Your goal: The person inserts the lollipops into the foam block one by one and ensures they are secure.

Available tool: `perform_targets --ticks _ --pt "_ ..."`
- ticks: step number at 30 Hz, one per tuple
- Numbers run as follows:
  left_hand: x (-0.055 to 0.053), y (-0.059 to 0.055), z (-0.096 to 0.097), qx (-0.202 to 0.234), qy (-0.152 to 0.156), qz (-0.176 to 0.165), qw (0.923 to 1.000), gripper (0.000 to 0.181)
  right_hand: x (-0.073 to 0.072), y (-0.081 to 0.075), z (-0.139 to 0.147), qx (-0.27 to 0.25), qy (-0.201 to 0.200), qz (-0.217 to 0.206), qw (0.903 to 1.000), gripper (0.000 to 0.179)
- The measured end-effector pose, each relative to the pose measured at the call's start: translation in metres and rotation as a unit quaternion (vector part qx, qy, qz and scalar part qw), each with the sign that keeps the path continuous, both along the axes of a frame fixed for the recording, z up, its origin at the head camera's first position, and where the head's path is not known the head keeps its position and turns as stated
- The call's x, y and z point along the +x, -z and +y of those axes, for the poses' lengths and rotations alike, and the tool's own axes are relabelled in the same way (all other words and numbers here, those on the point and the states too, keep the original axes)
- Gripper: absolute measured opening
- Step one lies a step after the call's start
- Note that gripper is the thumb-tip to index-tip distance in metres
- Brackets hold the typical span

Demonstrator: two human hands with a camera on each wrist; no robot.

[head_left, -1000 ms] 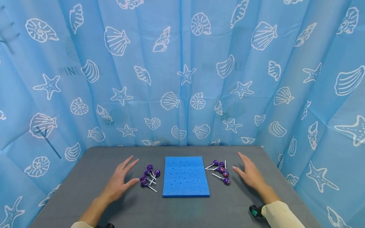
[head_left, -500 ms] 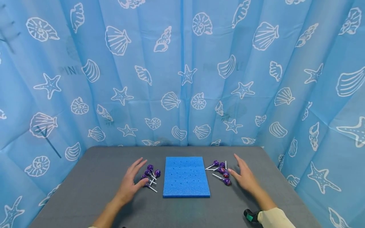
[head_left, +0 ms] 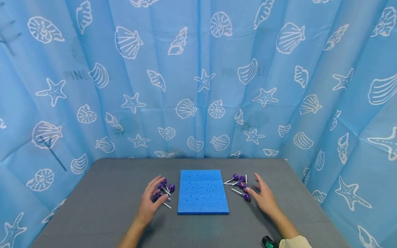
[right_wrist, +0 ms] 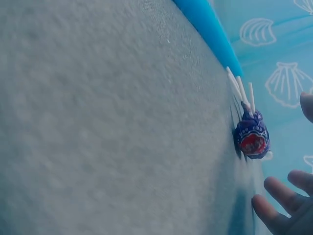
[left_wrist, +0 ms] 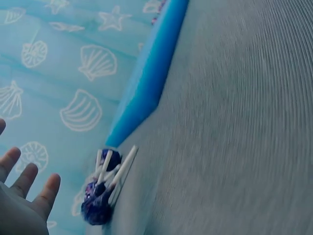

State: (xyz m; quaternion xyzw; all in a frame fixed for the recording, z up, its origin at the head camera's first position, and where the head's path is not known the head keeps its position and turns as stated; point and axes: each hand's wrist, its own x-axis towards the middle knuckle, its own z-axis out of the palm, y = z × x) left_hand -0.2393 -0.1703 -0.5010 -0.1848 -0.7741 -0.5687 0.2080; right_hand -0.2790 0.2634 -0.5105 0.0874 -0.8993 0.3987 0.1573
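Several purple-wrapped lollipops (head_left: 171, 188) with white sticks lie in a loose pile left of a blue foam board (head_left: 203, 193). Over this pile hovers my left hand (head_left: 147, 206), fingers spread and covering part of it. A second group of lollipops (head_left: 235, 177) lies right of the board. Beside it my right hand (head_left: 267, 200) reaches in with thumb and fingers apart, the thumb near a lollipop head. In the left wrist view, lollipops (left_wrist: 97, 208) lie just past the fingers; in the right wrist view, a lollipop (right_wrist: 253, 139) does likewise. Neither hand holds anything.
The board's top has rows of small holes. Everything lies on a grey cloth-covered table (head_left: 93, 206). Behind it hangs a blue curtain (head_left: 198, 131) with white shell and starfish prints. A black strap (head_left: 269, 242) is near the right wrist.
My left hand has moved right, over the left lollipop pile. My right hand has shifted left and slightly toward me, closer to the right group. The lollipops and board stay in place.
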Motion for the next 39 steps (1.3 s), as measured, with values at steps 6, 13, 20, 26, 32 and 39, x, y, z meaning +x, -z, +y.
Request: perform_targets --ticks 6,13,20,26,32,39 --pt "0.002 0.003 0.012 0.046 0.004 -0.006 0.9989 0.052 0.008 0.000 -0.003 -0.030 0.020 -0.039 0.9986 0.071" --pt "0.000 0.003 0.028 0.075 0.006 -0.034 0.9966 0.048 0.011 0.003 -0.004 -0.022 0.041 -0.059 0.9972 0.067" --pt "-0.002 0.007 0.044 0.084 0.021 -0.089 0.9923 0.048 0.011 0.007 -0.005 -0.014 0.040 -0.066 0.9969 0.070" --pt "-0.004 0.014 0.053 0.070 0.029 -0.085 0.9935 0.050 0.010 0.009 -0.004 0.003 0.030 -0.067 0.9973 0.073" --pt "-0.008 0.021 0.057 0.055 0.033 -0.121 0.9906 0.056 0.010 0.012 -0.005 0.012 0.029 -0.051 0.9982 0.069" --pt "-0.011 0.025 0.059 0.016 0.022 -0.162 0.9864 0.060 0.008 0.013 -0.005 0.028 0.032 -0.037 0.9984 0.063"
